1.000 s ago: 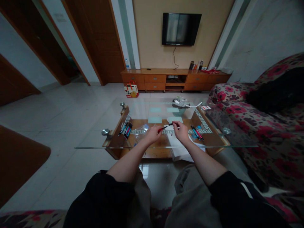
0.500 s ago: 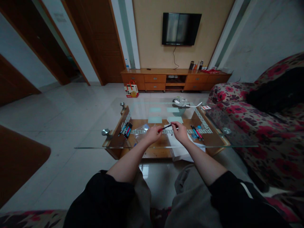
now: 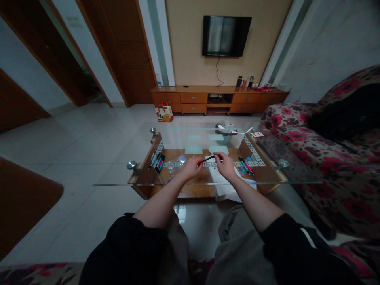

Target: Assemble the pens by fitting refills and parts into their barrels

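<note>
My floral sofa (image 3: 332,158) fills the right side, and far across the pale floor a wooden TV cabinet (image 3: 219,99) runs along the wall under a dark television (image 3: 226,36). Nearer, the glass coffee table (image 3: 208,174) stretches left to right in front of my knees, wooden frame showing beneath the top. White paper (image 3: 228,188) lies under my right wrist at the near edge. A clear plastic bag (image 3: 175,164) rests left of centre, and a bundle of pens (image 3: 157,162) lies further left; a smaller group of pens (image 3: 246,166) sits to the right. Above the table's middle, my left hand (image 3: 191,168) pinches the red end of a pen (image 3: 207,159), fingers closed on it. My right hand (image 3: 226,165) grips the dark far end of the same pen, so it spans the gap between both hands, tilted up toward the right.
</note>
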`<state>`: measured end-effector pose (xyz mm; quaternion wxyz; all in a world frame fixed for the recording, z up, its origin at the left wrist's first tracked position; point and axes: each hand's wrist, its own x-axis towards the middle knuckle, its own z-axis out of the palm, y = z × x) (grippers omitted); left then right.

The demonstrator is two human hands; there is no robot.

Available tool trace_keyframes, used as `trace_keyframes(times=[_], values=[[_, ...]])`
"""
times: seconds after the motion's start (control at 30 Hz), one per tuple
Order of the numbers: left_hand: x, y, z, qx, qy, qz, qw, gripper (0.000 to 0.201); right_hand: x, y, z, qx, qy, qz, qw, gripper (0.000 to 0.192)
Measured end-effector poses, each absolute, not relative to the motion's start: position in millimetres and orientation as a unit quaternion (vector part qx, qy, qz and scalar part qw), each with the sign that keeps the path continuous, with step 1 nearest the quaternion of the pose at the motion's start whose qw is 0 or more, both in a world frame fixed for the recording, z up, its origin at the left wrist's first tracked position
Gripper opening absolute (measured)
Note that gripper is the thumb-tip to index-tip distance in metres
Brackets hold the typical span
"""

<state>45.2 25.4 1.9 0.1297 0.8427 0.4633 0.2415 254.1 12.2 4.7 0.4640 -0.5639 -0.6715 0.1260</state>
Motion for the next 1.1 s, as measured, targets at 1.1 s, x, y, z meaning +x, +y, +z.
trace_keyframes(times=[1.1], values=[[46.6, 24.1, 1.4, 0.869, 0.344, 0.294, 0.201, 0.033, 245.0, 5.4, 1.1, -0.499, -0.738, 0.204, 0.406, 0.028]])
